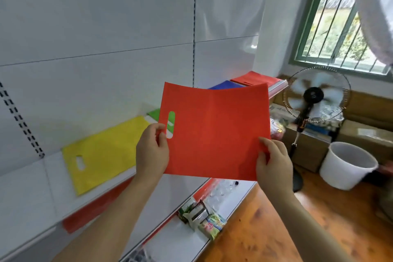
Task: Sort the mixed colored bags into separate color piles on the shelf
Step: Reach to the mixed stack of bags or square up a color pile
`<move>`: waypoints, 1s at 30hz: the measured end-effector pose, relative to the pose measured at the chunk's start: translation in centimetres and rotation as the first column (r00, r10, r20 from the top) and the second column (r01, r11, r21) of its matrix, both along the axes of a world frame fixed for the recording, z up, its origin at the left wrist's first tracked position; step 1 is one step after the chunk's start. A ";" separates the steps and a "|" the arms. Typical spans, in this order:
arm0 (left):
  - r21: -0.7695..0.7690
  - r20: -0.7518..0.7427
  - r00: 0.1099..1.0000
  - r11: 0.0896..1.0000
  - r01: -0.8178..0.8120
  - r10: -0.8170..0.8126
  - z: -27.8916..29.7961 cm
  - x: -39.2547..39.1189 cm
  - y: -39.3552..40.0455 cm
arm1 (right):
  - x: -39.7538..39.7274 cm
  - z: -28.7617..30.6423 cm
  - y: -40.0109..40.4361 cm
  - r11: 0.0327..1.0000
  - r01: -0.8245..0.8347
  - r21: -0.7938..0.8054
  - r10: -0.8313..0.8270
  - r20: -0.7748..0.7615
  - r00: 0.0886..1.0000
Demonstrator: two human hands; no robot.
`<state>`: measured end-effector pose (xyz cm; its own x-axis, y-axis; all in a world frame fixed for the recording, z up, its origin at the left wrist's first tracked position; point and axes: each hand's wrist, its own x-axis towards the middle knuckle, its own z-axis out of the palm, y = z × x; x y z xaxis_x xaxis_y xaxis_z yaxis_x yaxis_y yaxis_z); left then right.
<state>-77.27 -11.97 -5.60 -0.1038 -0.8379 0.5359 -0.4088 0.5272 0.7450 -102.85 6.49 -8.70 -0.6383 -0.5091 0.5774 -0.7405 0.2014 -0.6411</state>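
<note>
I hold a flat red bag [214, 132] up in front of the shelf. My left hand [152, 151] grips its left edge beside the slot handle, and my right hand [273, 161] pinches its lower right corner. On the white shelf [53, 181] lies a yellow bag [104, 153] at the left. A green bag [157, 116] shows partly behind the red one. Farther right a blue bag [225, 85] peeks over the held bag's top edge, and a red pile [255, 78] lies at the shelf's far end.
A lower shelf [180, 240] carries small packets [202, 217] and clear wrapped items. To the right stand a spinning floor fan [314, 95], a white bucket [346, 166] and cardboard boxes [365, 132] on a wooden floor. A barred window [336, 17] is at the upper right.
</note>
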 end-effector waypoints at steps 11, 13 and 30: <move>0.008 0.017 0.980 0.980 0.198 -0.198 -1.0 -22.3 -8.1 | -18.0 0.7 -2.7 0.976 0.192 0.103 -0.188 -0.043 0.981; 0.021 0.034 0.973 0.973 0.228 -0.229 -0.8 -26.5 -9.1 | -21.3 1.1 -3.0 0.965 0.227 0.131 -0.226 -0.021 0.974; 0.114 0.168 0.953 0.966 0.233 -0.250 -2.0 -58.1 -14.1 | -53.3 0.2 -8.0 0.953 0.205 0.222 -0.200 -0.048 0.979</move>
<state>-135.35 -26.10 -7.63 -0.3969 -0.8202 0.4120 -0.4090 0.5599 0.7206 -156.13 -1.51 -8.52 -0.7286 -0.4886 0.4799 -0.6841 0.4854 -0.5444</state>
